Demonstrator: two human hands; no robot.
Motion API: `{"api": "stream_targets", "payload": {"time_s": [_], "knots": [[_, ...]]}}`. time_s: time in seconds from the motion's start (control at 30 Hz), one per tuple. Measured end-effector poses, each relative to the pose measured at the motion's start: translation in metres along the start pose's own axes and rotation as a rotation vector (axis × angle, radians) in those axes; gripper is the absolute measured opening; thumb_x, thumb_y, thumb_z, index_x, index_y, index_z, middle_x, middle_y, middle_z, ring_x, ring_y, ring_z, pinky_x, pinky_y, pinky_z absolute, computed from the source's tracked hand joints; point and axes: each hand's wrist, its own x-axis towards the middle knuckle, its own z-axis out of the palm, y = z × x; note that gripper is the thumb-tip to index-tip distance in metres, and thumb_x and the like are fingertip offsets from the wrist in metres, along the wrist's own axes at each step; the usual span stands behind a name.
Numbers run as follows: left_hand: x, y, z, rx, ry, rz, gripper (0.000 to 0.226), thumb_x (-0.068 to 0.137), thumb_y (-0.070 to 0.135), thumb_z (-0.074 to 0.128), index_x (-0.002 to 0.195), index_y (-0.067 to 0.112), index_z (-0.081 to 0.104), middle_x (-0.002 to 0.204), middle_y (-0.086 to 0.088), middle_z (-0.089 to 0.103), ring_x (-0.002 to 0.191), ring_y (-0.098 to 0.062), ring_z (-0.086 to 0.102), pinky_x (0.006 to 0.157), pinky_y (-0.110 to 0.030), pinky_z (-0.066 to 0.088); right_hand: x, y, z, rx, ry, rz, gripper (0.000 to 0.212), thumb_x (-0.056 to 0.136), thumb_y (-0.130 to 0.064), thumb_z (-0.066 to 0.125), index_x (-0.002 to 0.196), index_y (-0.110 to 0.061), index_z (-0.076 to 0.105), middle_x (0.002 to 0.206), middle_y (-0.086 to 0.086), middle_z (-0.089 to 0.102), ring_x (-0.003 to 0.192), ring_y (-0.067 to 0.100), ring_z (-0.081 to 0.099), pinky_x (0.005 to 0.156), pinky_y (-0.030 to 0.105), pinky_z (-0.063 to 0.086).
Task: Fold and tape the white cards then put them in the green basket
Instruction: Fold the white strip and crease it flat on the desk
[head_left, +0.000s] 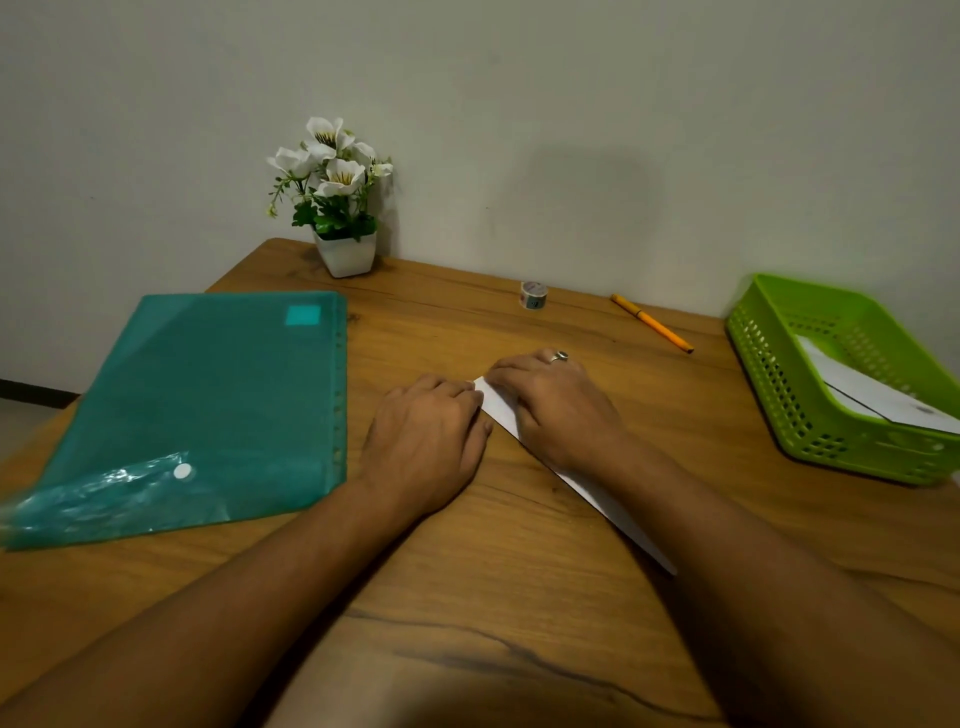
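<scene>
- A wooden worktop (467, 525), warm brown with dark grain streaks, fills the lower part of the view; its far left corner is rounded.
- A plain pale wall (519, 93) rises directly behind the worktop's far edge.
- Left of the worktop, a dark skirting strip (31, 388) runs along the wall's foot, with a sliver of pale floor (23, 418) below.
- The light is dim; a soft, broad shadow (587, 208) lies on the wall above the worktop.

No text can be read — print on the tape roll (534, 295) blurs.
</scene>
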Motion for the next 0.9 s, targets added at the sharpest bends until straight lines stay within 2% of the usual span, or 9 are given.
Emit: {"api": "stream_targets", "payload": {"time_s": [0.1,0.2,0.3,0.47,0.63,0.77,0.9], "knots": [[0.0,0.0,0.0,-0.005,-0.005,-0.004,0.037,0.099,0.043,0.05,0.12,0.022,0.072,0.124,0.003,0.071,0.112,-0.016,0.063,0.085,-0.037,0.053,0.005,0.015,-0.004,-0.026,0.012,0.117,0.042,0.1,-0.013,0.048,0.137,-0.023,0.065,0.139,-0.008,0.064,0.12,0.023,0.053,0.095,0.04,0.044],[0.001,0.0,-0.002,-0.015,-0.014,-0.009,0.037,0.098,0.043,0.051,0.12,0.022,0.072,0.125,0.002,0.071,0.111,-0.016,0.063,0.086,-0.037,0.054,0.015,0.015,-0.005,-0.053,-0.005,0.145,0.039,0.101,-0.014,0.047,0.133,-0.022,0.067,0.135,-0.006,0.066,0.118,0.023,0.053,0.094,0.04,0.044],[0.0,0.001,-0.003,-0.02,-0.01,-0.012,0.037,0.098,0.043,0.05,0.119,0.022,0.072,0.124,0.003,0.071,0.11,-0.016,0.063,0.085,-0.037,0.053,0.017,0.002,-0.007,-0.04,-0.024,0.097,0.035,0.101,-0.016,0.047,0.126,-0.021,0.071,0.129,-0.005,0.069,0.116,0.023,0.054,0.094,0.04,0.045],[0.0,0.0,-0.002,-0.024,-0.01,-0.01,0.037,0.099,0.043,0.049,0.121,0.021,0.07,0.124,0.003,0.071,0.111,-0.015,0.062,0.086,-0.035,0.051,0.005,-0.014,-0.007,-0.039,-0.026,-0.002,0.034,0.099,-0.016,0.05,0.125,-0.02,0.071,0.129,-0.005,0.068,0.115,0.023,0.058,0.093,0.043,0.049],[0.0,0.001,-0.002,-0.034,-0.015,-0.017,0.036,0.098,0.042,0.052,0.119,0.02,0.072,0.125,0.001,0.071,0.11,-0.017,0.063,0.085,-0.037,0.053,0.009,0.011,-0.009,-0.082,-0.031,0.128,0.04,0.098,-0.013,0.05,0.134,-0.022,0.065,0.137,-0.005,0.064,0.12,0.025,0.054,0.095,0.043,0.05],[-0.001,0.002,-0.003,-0.035,-0.012,-0.02,0.037,0.099,0.042,0.051,0.12,0.02,0.072,0.125,0.001,0.071,0.111,-0.016,0.062,0.087,-0.037,0.054,0.016,0.012,-0.011,-0.114,-0.048,0.188,0.035,0.099,-0.018,0.047,0.128,-0.022,0.068,0.13,-0.003,0.066,0.114,0.025,0.055,0.09,0.043,0.049],[-0.001,0.002,-0.005,-0.038,-0.006,-0.017,0.037,0.099,0.043,0.049,0.12,0.021,0.071,0.125,0.003,0.071,0.112,-0.015,0.062,0.088,-0.036,0.052,0.015,-0.008,-0.011,-0.102,-0.076,0.053,0.03,0.102,-0.021,0.046,0.12,-0.02,0.07,0.126,-0.002,0.067,0.113,0.023,0.055,0.092,0.042,0.048]]}}
